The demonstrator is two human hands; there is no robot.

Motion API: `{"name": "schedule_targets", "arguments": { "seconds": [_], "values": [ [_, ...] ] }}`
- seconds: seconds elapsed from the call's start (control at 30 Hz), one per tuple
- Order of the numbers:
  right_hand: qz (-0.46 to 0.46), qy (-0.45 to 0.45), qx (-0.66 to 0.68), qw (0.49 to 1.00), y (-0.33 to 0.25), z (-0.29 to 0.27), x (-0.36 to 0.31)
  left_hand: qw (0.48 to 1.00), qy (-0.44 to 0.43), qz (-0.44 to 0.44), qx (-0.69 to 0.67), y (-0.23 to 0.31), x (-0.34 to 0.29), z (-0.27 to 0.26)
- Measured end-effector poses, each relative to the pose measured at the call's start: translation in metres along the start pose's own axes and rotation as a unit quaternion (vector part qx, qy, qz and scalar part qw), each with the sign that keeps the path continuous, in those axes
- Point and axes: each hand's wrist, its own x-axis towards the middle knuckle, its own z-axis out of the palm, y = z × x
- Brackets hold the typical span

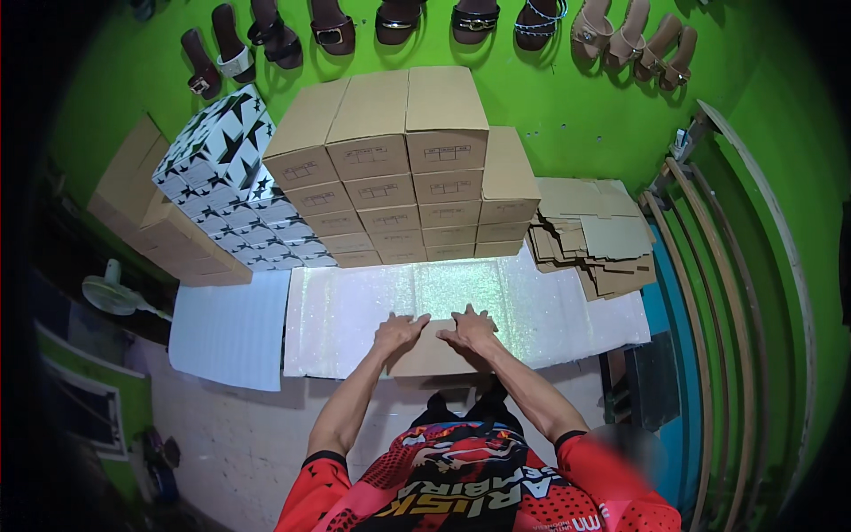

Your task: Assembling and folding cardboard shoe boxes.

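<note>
A brown cardboard box (432, 358) sits at the near edge of the table, close to my body, its plain top facing up. My left hand (402, 333) grips the far left corner of the box, fingers curled over its edge with the thumb lying along the top. At the far right corner, my right hand (472, 329) holds it in much the same way, thumb on the top. Some fingertips are hidden behind the edges. Beneath and beyond the box spreads a shiny, whitish table covering (355, 310).
Stacked brown boxes (368, 155) line the table's back, with star-patterned white boxes (222, 155) to their left. Flattened cardboard (603, 226) lies back right. A white foam sheet (229, 332) and a fan (113, 288) are left; wooden rails (718, 293) stand right. Sandals (399, 22) hang above.
</note>
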Motion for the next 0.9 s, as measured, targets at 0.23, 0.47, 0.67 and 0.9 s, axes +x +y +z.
{"name": "schedule_targets", "arguments": {
  "seconds": [0.23, 0.47, 0.67, 0.9],
  "values": [
    [-0.051, 0.144, 0.104, 0.983, 0.001, -0.015, -0.016, 0.995, 0.042, 0.061, -0.067, 0.002, -0.021, -0.025],
    [-0.092, 0.328, 0.105, 0.934, -0.006, -0.055, -0.031, 0.884, 0.326, 0.248, -0.226, 0.022, -0.050, -0.047],
    [-0.180, 0.424, 0.070, 0.885, 0.018, 0.016, -0.046, 0.846, 0.367, 0.342, -0.183, -0.013, -0.054, 0.015],
    [-0.199, 0.407, 0.043, 0.890, 0.031, 0.075, -0.066, 0.907, 0.319, 0.271, -0.047, -0.039, -0.062, 0.067]
  ]
}}
